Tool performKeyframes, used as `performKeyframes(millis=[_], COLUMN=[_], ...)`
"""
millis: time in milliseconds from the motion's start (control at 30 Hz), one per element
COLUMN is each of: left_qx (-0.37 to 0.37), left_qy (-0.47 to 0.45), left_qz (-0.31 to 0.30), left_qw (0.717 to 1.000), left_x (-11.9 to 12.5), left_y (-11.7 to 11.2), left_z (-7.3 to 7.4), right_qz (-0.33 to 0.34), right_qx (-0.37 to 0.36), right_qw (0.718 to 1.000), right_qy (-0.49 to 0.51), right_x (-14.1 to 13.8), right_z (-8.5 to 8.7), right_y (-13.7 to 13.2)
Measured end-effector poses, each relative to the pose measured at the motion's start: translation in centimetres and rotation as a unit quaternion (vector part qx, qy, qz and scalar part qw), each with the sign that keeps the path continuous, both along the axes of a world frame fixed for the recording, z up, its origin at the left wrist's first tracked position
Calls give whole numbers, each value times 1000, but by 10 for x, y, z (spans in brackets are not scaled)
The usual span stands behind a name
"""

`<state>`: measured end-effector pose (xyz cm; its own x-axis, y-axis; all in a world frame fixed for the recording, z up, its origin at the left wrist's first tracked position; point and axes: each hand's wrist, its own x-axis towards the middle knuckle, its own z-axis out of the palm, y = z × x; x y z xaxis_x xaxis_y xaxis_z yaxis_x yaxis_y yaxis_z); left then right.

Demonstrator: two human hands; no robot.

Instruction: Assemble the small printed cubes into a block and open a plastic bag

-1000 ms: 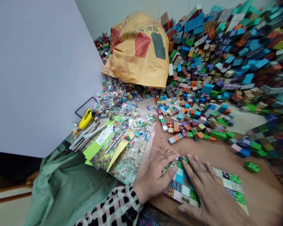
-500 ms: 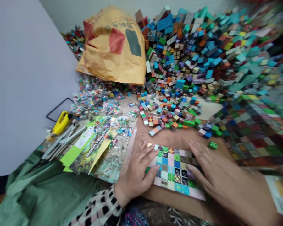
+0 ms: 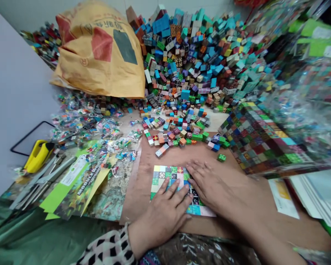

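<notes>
A flat block of small printed cubes (image 3: 162, 172), set in rows like a mosaic, lies on the brown board in front of me. My left hand (image 3: 167, 209) rests palm down over its lower left and middle, fingers stretched out and slightly apart. Over its right part lies my right hand (image 3: 213, 186), also flat with extended fingers, hiding the cubes on that side. Neither hand grips anything. Just beyond, loose printed cubes (image 3: 182, 141) are scattered, and a single green cube (image 3: 221, 158) sits right of them.
A large heap of cubes (image 3: 193, 55) rises behind, beside a yellow sack (image 3: 99, 73). At left are a yellow-handled tool (image 3: 38, 156), scissors (image 3: 53, 169), green printed cards (image 3: 71, 184) and small bagged pieces (image 3: 99, 121). A wrapped cube block (image 3: 259, 140) and white sheets (image 3: 306, 195) lie right.
The view has turned right, so the surroundings shift left. My left hand has slid from the mosaic's left edge onto its middle. My right hand lies farther over its right part.
</notes>
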<state>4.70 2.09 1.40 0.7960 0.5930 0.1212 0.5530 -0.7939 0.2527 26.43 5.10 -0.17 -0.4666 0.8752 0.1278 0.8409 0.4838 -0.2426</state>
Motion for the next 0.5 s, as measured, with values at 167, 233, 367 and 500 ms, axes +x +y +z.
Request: performKeyframes(millis=[167,233,367,500], left_qx=[9,12,21,36], left_qy=[-14,-13,-2,-20], left_qz=[8,10,0,8], left_qw=[1000,1000,1000,999], left_x=[0,0,0,-9], left_y=[-2,-2,-1,5], left_z=[-6,-6,1,11], right_qz=[-12,-11,-3,-66], right_qx=[-3,-10,11,50], right_qw=[1000,1000,1000,995], right_qy=[-5,4,10,54], right_x=[-3,-4,4,31], right_z=[-3,-4,7,27], right_y=[-1,-1,1,-1])
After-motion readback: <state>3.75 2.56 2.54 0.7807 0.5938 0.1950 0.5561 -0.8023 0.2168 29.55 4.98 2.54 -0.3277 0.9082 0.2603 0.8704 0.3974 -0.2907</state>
